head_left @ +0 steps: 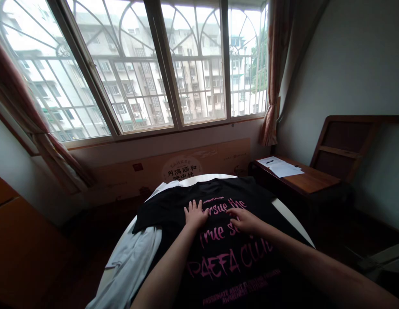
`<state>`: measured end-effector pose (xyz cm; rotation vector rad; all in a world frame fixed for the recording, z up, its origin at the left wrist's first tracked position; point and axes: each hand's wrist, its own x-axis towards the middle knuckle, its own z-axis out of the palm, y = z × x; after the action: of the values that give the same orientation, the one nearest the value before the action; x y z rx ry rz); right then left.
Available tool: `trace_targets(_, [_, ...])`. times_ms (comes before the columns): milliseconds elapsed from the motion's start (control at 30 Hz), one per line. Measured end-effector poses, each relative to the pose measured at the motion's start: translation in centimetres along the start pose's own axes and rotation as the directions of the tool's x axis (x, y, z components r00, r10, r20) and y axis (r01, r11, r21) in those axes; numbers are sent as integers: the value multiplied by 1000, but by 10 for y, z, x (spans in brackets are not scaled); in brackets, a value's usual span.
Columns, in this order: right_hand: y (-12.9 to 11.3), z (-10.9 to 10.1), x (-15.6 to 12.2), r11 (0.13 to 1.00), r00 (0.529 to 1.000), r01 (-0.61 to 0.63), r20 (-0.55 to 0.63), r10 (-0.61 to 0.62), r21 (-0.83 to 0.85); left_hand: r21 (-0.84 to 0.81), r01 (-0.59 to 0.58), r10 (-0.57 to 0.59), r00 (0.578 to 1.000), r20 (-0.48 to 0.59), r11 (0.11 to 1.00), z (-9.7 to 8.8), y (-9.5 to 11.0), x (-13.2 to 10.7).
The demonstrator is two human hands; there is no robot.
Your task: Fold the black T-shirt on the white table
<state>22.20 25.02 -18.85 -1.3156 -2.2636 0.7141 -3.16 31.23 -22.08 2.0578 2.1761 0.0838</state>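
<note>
A black T-shirt (173, 206) with pink lettering lies spread flat over a round white table (289, 216). My left hand (195, 213) rests flat on the shirt's chest, fingers stretched out and apart. My right hand (243, 219) lies on the shirt just to the right, palm down, fingers extended toward the left across the pink print. Neither hand holds anything. A white garment (131, 262) lies under the shirt and hangs off the table's left side.
A dark wooden side table (310, 180) with white papers (285, 169) and a pen stands at the right, a wooden board (344, 146) leaning on the wall behind it. A printed cardboard panel (183, 165) stands under the large barred window. Curtains hang at both sides.
</note>
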Motion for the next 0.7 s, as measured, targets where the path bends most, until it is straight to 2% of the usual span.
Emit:
trace_targets(100, [13, -1, 49, 979, 998, -15, -55, 4, -203, -7, 2, -2, 1000, -15, 1000, 2, -2, 1])
trace_targets(233, [31, 9, 89, 959, 997, -59, 22, 68, -278, 2, 11, -10, 1000, -17, 1000, 2, -1, 1])
trace_targets(400, [51, 19, 107, 939, 987, -117, 69, 147, -323, 1, 15, -15, 1000, -4, 1000, -1, 1, 0])
trace_targets(467, [56, 15, 114, 931, 987, -141, 27, 160, -337, -5, 14, -14, 1000, -6, 1000, -1, 1, 0])
trace_targets(600, [66, 5, 132, 901, 968, -245, -135, 209, -359, -16, 25, -25, 1000, -1, 1000, 0, 1, 0])
trace_targets(700, [80, 3, 140, 877, 947, -319, -146, 285, -358, 28, -1, 2, 1000, -15, 1000, -5, 0, 4])
